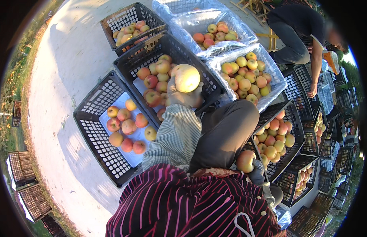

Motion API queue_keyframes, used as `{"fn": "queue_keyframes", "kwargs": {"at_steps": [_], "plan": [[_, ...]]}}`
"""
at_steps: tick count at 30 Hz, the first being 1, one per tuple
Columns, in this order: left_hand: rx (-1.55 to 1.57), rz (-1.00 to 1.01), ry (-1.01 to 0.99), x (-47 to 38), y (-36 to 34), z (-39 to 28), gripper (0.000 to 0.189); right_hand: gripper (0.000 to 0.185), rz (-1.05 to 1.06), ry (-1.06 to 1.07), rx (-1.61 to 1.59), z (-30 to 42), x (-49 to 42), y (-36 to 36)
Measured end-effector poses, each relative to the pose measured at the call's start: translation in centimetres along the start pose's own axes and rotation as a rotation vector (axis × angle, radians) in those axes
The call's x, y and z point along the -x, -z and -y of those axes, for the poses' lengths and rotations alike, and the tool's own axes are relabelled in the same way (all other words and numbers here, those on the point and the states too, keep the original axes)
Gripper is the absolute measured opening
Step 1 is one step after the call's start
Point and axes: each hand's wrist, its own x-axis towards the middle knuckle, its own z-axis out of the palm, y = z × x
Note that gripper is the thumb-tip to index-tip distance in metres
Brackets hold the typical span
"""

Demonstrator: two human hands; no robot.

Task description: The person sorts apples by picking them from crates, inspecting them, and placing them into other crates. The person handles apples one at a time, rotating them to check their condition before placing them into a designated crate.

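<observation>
My left hand (183, 93), in a thin glove, holds a pale yellow apple (187, 78) above a black plastic crate (136, 86) with more apples inside. Low at the right, beside my knee, my right hand (256, 171) in a grey glove grips a red and yellow apple (245, 161). It is close to a crate of apples (270, 142). Another black crate (94, 151), lined with a pale sheet, stands at my left with several apples spread in it. Beyond my knee, a crate lined with clear plastic film (269, 97) is well filled with yellow-red apples.
A second film-lined crate (183, 26) and a black crate (109, 35), both with apples, stand farther off. A co-worker (296, 32) bends over crates at the upper right. Stacked crates (325, 204) line the right side. Pale concrete ground (53, 118) lies at the left.
</observation>
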Motion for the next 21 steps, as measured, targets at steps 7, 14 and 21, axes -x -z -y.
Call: {"fn": "queue_keyframes", "kwargs": {"at_steps": [7,14,21], "plan": [[-0.034,-0.250,-0.309,4.5,4.9,-11.0,0.062,0.053,0.022,0.005,-0.067,1.4,-0.8,-1.3],[0.037,-0.484,-0.532,7.7,9.7,-17.7,0.059,0.053,0.007,0.012,-0.091,2.1,-0.9,-2.6],[0.071,-0.620,-0.478,6.8,15.5,-19.5,0.056,0.054,-0.002,0.039,-0.102,2.8,-0.9,-3.3]]}}
